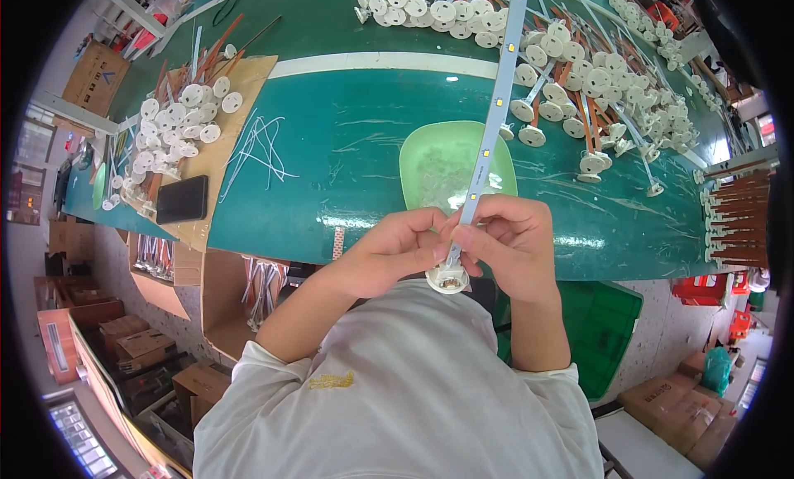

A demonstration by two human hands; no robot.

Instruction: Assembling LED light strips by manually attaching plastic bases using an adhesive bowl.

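Note:
A long, narrow LED strip with small yellow chips stands almost upright in front of me. Its lower end meets a white round end cap close to my shirt, whose open inner side faces up. My left hand is closed, thumb and fingers pinching the strip just above the cap. From the other side my right hand grips the strip too, thumb laid across it and fingers curled near the cap. The fingertips partly cover the joint between strip and cap. Behind the strip lies a light green plate holding small clear bits.
Strips with white round caps are heaped at the right, far middle and left. A black phone lies on cardboard beside thin white wires. A green crate stands under the table's right front edge.

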